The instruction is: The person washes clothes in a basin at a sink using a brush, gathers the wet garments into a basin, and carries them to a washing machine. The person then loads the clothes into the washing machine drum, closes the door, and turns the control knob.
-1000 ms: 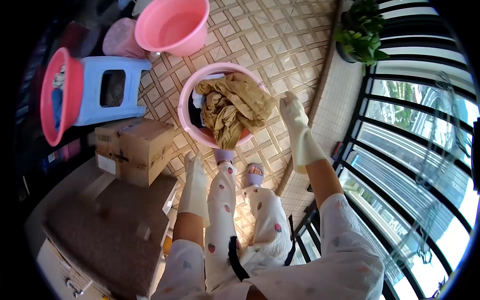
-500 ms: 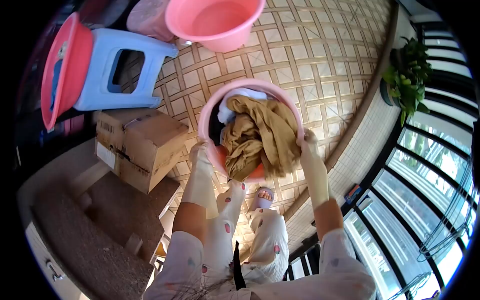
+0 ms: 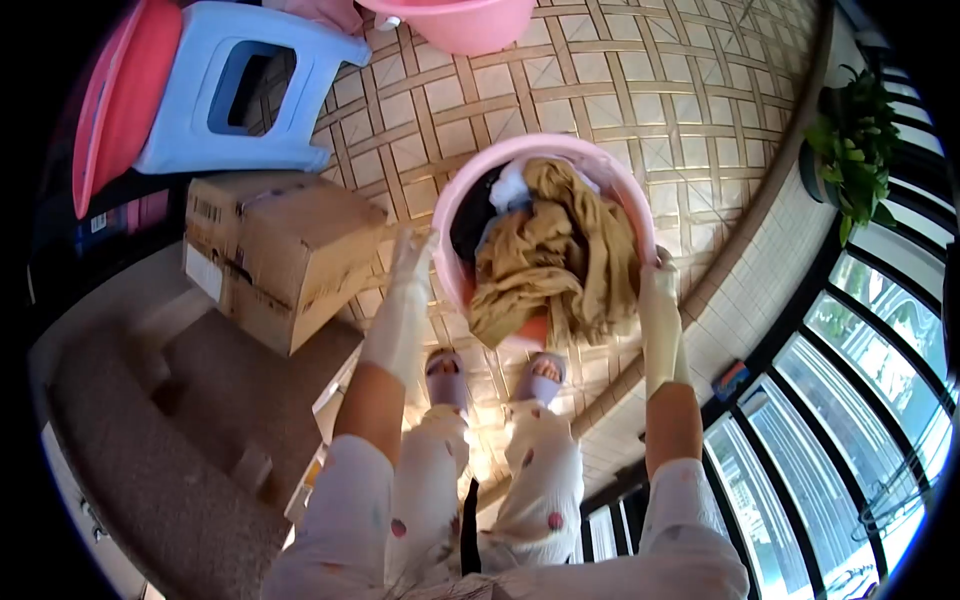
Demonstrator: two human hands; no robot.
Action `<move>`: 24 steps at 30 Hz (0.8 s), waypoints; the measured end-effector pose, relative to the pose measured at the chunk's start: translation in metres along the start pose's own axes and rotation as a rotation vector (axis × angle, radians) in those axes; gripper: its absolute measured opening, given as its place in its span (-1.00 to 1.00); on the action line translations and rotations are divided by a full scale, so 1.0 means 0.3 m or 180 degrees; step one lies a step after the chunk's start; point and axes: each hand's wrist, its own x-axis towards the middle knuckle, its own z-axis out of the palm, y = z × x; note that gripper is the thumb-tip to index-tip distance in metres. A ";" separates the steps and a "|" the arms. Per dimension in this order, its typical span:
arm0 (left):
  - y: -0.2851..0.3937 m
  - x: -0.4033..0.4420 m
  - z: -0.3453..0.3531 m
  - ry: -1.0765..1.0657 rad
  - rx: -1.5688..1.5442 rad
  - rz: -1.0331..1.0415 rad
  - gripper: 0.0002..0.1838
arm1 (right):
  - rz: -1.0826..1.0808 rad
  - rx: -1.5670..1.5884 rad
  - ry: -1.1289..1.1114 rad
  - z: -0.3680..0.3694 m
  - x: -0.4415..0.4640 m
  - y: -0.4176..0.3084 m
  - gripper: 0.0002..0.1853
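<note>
A pink basin (image 3: 545,147) full of clothes is in front of me. A crumpled mustard-brown garment (image 3: 560,260) lies on top, with a white cloth (image 3: 510,188) and a dark cloth (image 3: 472,222) at its left. Both my hands wear long, pale gloves. At the basin's left rim, my left hand (image 3: 413,262) is somewhat blurred; its fingers look stretched out, not wrapped around the rim. My right hand (image 3: 658,280) grips the right rim, its fingers partly hidden.
At the left stand a cardboard box (image 3: 340,240), a blue plastic stool (image 3: 190,110) and a red basin (image 3: 125,95) on its side by the stool. Another pink basin (image 3: 475,30) is at the far edge. A potted plant (image 3: 850,150) sits on the right ledge beside barred windows.
The clothes-filled basin has shifted right and slightly up in view. My left hand's fingers have loosened from its rim, while the right keeps hold. Both feet now show side by side.
</note>
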 end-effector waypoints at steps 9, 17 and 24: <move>-0.307 0.084 0.170 0.0442 0.0607 0.0861 -0.68 | -0.0501 0.0083 0.0433 0.072 -0.009 0.060 -0.50; -0.203 0.106 0.152 0.0063 -0.0210 0.0194 -0.53 | -0.0722 0.0144 0.0196 0.081 0.042 0.196 -0.57; -0.035 -0.247 0.027 0.0558 -0.0082 -0.0533 -0.55 | 0.0203 0.1083 -0.0145 -0.218 -0.385 -0.013 -0.74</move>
